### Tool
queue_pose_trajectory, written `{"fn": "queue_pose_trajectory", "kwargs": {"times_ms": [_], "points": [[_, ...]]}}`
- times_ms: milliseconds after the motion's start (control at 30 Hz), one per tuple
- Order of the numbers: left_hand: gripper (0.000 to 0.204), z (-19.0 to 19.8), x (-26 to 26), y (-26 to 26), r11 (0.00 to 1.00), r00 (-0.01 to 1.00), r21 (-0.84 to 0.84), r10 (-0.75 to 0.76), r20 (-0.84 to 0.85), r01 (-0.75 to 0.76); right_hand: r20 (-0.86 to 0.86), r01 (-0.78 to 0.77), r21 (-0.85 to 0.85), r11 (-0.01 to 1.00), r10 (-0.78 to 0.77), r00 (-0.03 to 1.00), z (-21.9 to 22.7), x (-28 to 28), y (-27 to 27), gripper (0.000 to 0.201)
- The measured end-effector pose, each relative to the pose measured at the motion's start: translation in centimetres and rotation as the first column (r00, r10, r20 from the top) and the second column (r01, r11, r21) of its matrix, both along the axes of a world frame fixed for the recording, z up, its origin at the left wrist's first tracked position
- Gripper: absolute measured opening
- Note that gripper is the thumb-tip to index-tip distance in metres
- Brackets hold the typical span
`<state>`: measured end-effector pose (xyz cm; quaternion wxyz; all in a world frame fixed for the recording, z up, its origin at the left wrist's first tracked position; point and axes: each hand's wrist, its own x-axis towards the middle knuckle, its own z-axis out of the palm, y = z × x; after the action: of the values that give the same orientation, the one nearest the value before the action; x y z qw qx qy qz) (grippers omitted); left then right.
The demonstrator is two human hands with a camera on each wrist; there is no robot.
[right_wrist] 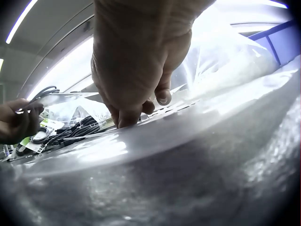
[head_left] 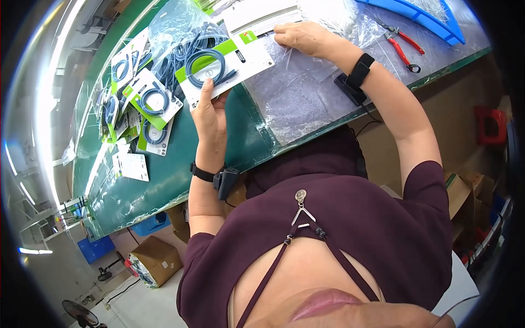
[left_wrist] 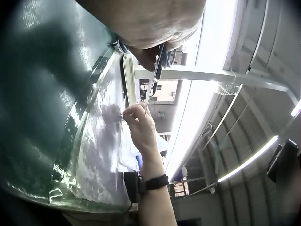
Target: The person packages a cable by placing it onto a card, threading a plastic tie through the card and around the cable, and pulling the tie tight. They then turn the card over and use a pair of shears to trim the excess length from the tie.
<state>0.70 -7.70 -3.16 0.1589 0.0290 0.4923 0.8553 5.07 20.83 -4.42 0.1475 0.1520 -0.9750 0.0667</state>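
My left hand (head_left: 210, 117) grips a white and green retail card (head_left: 254, 59) by its near edge, thumb on the front. A coiled blue-grey cable (head_left: 223, 65) is fixed to that card. In the left wrist view the card (left_wrist: 151, 92) shows almost edge-on. My right hand (head_left: 307, 39) reaches down at the near edge of a stack of white cards (head_left: 262, 16), fingertips low by the surface. Thin clear strips (head_left: 288, 54) lie beneath its fingers. In the right wrist view the right hand (right_wrist: 136, 61) hides much of its own fingertips; I cannot tell whether they pinch anything.
Several carded cables (head_left: 153, 101) lie heaped on the green table (head_left: 164, 186) at left, beside loose blue cables in a clear bag (head_left: 183, 22). Red-handled pliers (head_left: 402, 46) lie at right, near a blue tray (head_left: 421, 19). A clear mat (head_left: 306, 104) covers the table's middle.
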Motion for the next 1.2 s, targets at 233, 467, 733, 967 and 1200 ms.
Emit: {"fn": "queue_pose_trajectory", "kwargs": {"times_ms": [233,467,733,967,1200], "points": [[0.032,-0.3,-0.2,2.2,0.98,0.985,0.19,-0.081,0.151,0.052,-0.192,-0.202,-0.179,0.963,0.167,0.967,0.3,-0.8,0.1,0.017],[0.024,1.2,-1.2,4.5,0.8,0.875,0.598,-0.326,0.358,0.053,-0.387,-0.23,-0.54,0.81,0.004,0.922,4.1,2.2,-5.2,0.011],[0.022,3.0,-0.5,5.3,0.81,0.905,0.582,-0.295,0.306,0.067,-0.187,-0.002,-0.833,0.553,-0.278,0.942,4.4,4.1,-8.7,0.007],[0.018,2.8,-0.1,5.6,0.798,0.885,0.6,-0.315,0.342,0.051,-0.146,0.018,-0.857,0.515,-0.277,0.95,4.2,3.9,-8.9,0.007],[0.019,2.8,0.1,5.5,0.786,0.88,0.615,-0.331,0.34,0.058,-0.103,0.048,-0.877,0.478,-0.285,0.953,4.4,3.8,-9.3,0.006]]}}
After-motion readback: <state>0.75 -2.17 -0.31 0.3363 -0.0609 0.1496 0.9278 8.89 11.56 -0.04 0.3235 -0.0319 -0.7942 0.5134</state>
